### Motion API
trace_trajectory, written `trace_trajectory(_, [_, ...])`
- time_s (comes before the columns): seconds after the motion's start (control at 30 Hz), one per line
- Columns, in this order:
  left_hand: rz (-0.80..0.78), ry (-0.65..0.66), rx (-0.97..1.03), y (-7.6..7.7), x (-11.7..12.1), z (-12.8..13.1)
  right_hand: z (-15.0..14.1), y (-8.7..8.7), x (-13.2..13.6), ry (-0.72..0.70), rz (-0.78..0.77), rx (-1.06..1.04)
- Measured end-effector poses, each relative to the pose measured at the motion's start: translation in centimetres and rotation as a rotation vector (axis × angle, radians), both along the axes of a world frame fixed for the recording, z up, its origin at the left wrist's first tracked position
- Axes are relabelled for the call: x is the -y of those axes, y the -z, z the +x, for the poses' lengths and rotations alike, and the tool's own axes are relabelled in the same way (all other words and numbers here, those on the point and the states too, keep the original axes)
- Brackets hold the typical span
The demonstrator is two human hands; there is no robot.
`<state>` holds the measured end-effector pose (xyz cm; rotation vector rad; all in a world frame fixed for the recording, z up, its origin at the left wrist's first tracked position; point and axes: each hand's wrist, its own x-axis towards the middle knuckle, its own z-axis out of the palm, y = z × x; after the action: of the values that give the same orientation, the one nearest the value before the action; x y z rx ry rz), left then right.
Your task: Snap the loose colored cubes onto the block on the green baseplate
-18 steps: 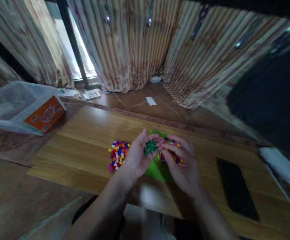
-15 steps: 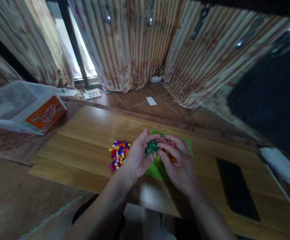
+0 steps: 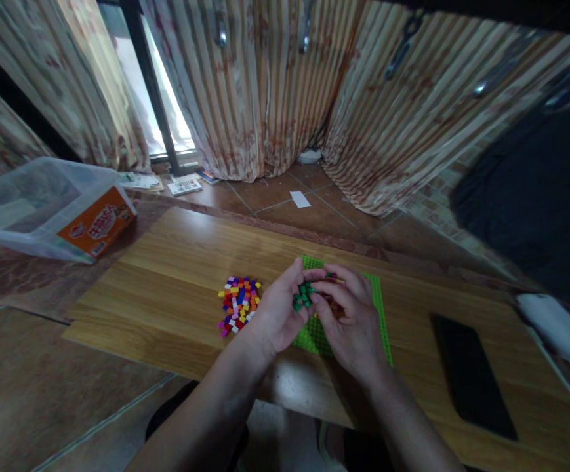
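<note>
My left hand (image 3: 277, 314) is cupped over the green baseplate (image 3: 380, 308) with a small heap of dark green bricks (image 3: 302, 296) in its palm. My right hand (image 3: 351, 321) is curled beside it, its fingertips pinching at those green bricks. Some coloured pieces on the baseplate show just beyond my right fingers; most of them are hidden by the hand. A pile of mixed coloured bricks (image 3: 239, 304) lies on the wooden board (image 3: 166, 275) just left of my left hand.
A clear plastic tub (image 3: 29, 203) with an orange box (image 3: 98, 221) stands at the far left. A black phone (image 3: 471, 373) lies on the board to the right, with a white object (image 3: 557, 331) beyond it. Curtains hang behind, and papers lie on the tiled floor.
My right hand has slid left, from the coloured pieces on the baseplate to the green bricks in my left palm. The view has shifted slightly.
</note>
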<state>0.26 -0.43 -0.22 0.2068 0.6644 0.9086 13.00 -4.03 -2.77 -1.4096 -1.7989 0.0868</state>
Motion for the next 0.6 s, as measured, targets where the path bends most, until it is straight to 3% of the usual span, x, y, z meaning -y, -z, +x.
trace_trajectory(0.13, [-0.032,0.002,-0.115,0.3,0.1,-0.1,0.4,0.0,0.0,0.028,-0.023,-0.155])
trace_trajectory(0.3, [0.067,0.075,-0.140,0.6,0.3,-0.3,0.7,0.1,-0.1,0.029,-0.082,-0.274])
trace_trajectory(0.6, [0.117,0.078,-0.169,1.1,0.2,-0.2,1.1,0.3,-0.2,0.041,-0.004,-0.181])
